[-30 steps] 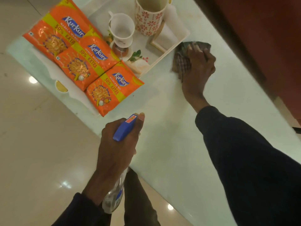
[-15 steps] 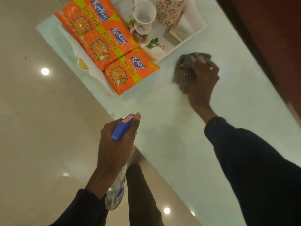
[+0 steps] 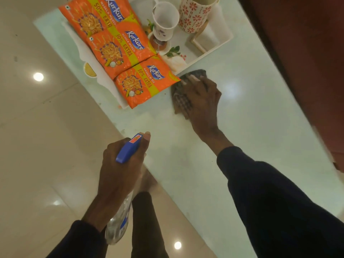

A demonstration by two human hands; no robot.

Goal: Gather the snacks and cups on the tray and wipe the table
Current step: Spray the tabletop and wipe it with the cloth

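A white tray (image 3: 216, 48) sits at the far end of the pale table (image 3: 251, 118). On it lie three orange snack packets (image 3: 126, 51), a white cup (image 3: 164, 22) and a red-flowered mug (image 3: 195, 14). My right hand (image 3: 202, 97) presses flat on a dark checked cloth (image 3: 181, 100) on the table, just below the tray's near corner and beside the nearest packet. My left hand (image 3: 121, 168) grips a clear spray bottle (image 3: 119, 222) with a blue trigger head (image 3: 128, 148), held over the table's near-left edge.
A shiny tiled floor (image 3: 37, 146) lies to the left of the table. A dark red surface (image 3: 307, 53) borders the table on the right. My legs show below the left hand, by the table edge.
My right hand has slid the cloth leftward and toward the tray's near corner, next to the nearest packet. The left hand keeps holding the spray bottle in the same place.
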